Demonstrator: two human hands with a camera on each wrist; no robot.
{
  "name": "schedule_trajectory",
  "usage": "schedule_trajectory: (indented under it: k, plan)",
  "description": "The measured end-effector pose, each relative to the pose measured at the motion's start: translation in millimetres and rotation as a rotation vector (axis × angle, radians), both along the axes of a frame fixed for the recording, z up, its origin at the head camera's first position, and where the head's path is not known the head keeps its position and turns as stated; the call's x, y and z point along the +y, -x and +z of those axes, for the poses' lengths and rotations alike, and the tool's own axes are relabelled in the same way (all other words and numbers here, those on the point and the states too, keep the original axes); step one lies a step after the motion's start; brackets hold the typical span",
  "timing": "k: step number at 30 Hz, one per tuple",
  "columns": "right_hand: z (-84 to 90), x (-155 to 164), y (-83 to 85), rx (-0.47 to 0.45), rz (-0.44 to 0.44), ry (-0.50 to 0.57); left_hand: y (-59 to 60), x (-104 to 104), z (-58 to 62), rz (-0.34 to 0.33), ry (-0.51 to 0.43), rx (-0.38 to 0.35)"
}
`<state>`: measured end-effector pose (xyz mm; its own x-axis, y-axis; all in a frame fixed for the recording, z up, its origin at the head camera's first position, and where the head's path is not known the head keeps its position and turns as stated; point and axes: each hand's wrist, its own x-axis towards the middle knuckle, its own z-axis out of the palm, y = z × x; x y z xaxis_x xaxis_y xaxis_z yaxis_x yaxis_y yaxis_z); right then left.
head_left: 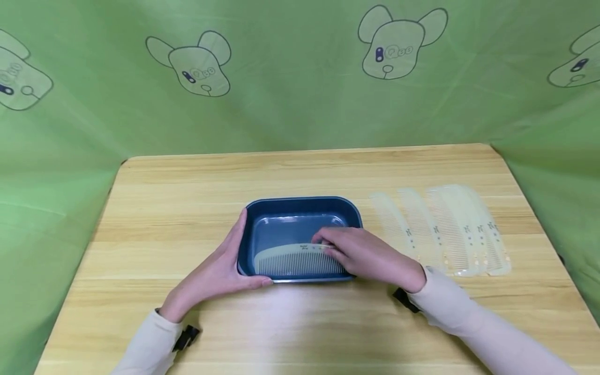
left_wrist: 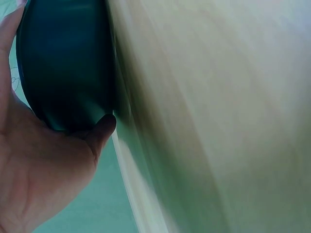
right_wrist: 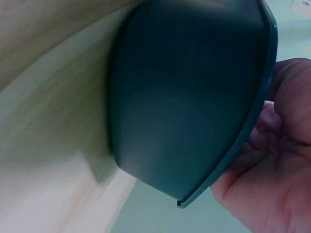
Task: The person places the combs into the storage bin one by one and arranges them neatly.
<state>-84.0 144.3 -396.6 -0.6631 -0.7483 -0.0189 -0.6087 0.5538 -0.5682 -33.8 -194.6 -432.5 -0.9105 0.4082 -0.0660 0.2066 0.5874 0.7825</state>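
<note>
A dark blue rectangular tub (head_left: 290, 203) stands on the table. My left hand (head_left: 220, 271) grips its left end, the thumb along the front side and the fingers along the left side. In the left wrist view that hand (left_wrist: 48, 165) wraps the end of the tub (left_wrist: 68, 63). A pale green comb (head_left: 286, 250) lies inside along the front wall, teeth toward me. My right hand (head_left: 370, 255) pinches the comb near its right end, over the tub's right side. The right wrist view shows the tub's outer wall (right_wrist: 184, 107) with the right hand (right_wrist: 277, 170) over the rim; the comb is hidden there.
Several pale, see-through combs (head_left: 461, 224) lie in an overlapping row on the table to the right of the tub. The wooden table (head_left: 187, 192) ends at a green cloth backdrop (head_left: 300, 104) printed with animal heads, which also runs along both sides.
</note>
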Motion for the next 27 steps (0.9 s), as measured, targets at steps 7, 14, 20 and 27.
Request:
schedule_trajectory:
  k: [7, 14, 20, 27]
  plan:
    - [-5.3, -6, -0.8, 0.097, 0.011, -0.069, 0.6, 1, -0.8, -0.004, -0.020, -0.001]
    - [-10.0, -11, 1.3, 0.187, 0.020, -0.114, -0.1, 0, 0.1, 0.004, -0.013, -0.007]
    - [-11.5, -13, 2.0, 0.204, 0.013, -0.134, -0.2, 0, 0.1, 0.003, -0.013, -0.001]
    - [-11.0, -11, 1.3, 0.195, -0.006, -0.092, -0.1, -1, -0.5, 0.007, -0.016, -0.007]
